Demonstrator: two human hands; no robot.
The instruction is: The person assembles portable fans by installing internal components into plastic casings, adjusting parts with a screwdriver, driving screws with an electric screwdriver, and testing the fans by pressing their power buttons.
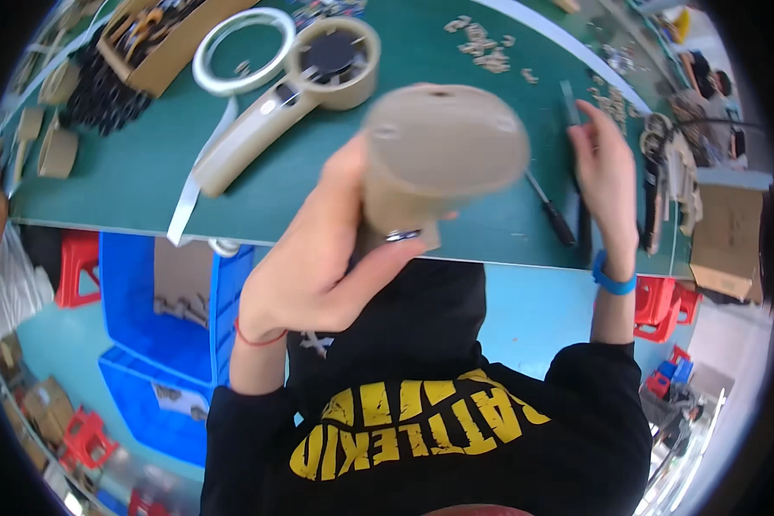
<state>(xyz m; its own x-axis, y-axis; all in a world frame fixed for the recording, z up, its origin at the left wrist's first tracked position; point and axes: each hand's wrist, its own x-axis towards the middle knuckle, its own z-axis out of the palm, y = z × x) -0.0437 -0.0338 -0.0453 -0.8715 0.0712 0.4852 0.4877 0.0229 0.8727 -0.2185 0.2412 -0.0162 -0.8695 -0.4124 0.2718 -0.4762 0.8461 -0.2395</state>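
Note:
My left hand (pixel 305 249) is wrapped round a beige plastic housing (pixel 447 142), lifted above the near edge of the table. Its broad oval end faces up, with small holes near the rim, and a small shiny part (pixel 404 235) shows by my thumb. Over the right side of the table, my right hand (pixel 606 168) has its thumb and forefinger stretched out and apart. Those fingertips are beside a slim grey-ended tool (pixel 569 101); whether they touch it I cannot tell. A black-handled screwdriver (pixel 559 222) lies left of that hand.
Left on the green table (pixel 310 189) lie a beige handle-shaped device (pixel 262 138), a white ring (pixel 199 64), a pile of black parts (pixel 107 95) and a cardboard box (pixel 159 73). Small beige pieces (pixel 488 56) are scattered at the back. Blue bins (pixel 116 292) stand below the edge.

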